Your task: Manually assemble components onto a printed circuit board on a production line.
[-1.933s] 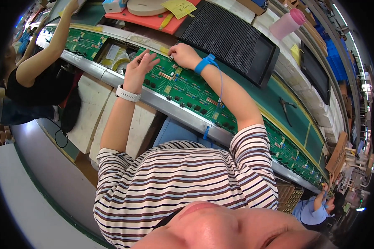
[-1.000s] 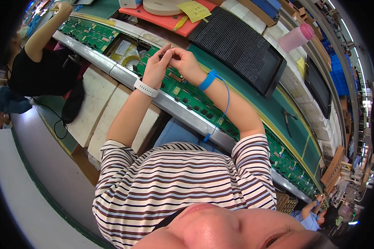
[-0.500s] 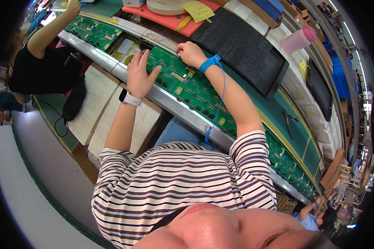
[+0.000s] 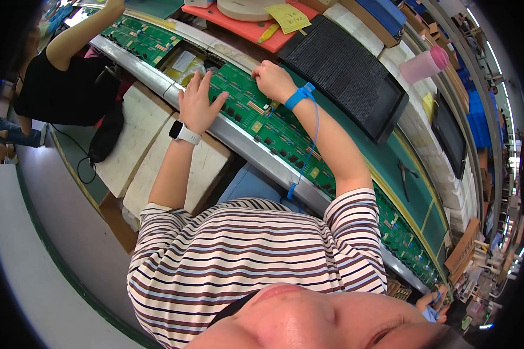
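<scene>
Our left grip [image 4: 198, 107] spreads wide beside the green rectangular circuit board [image 4: 273, 127], perhaps to steady its end. The board stretches between our grips and rightward. Our right grip [image 4: 272, 80] curls narrow over its far edge; we cannot tell what it pinches. Rightward, a black ribbed rectangular tray [image 4: 337, 70] sits seemingly within reach.

From my end of the feed, I could read no word or number with certainty. I saw dark handwritten strokes on the bright yellow, four-cornered paper note [image 4: 287, 19] that lay over the edge of the flat red board [image 4: 233, 27], too blurred to make out. I also noticed fine pale markings on the long green printed circuit board [image 4: 237, 78], too small for me to decipher.
</scene>
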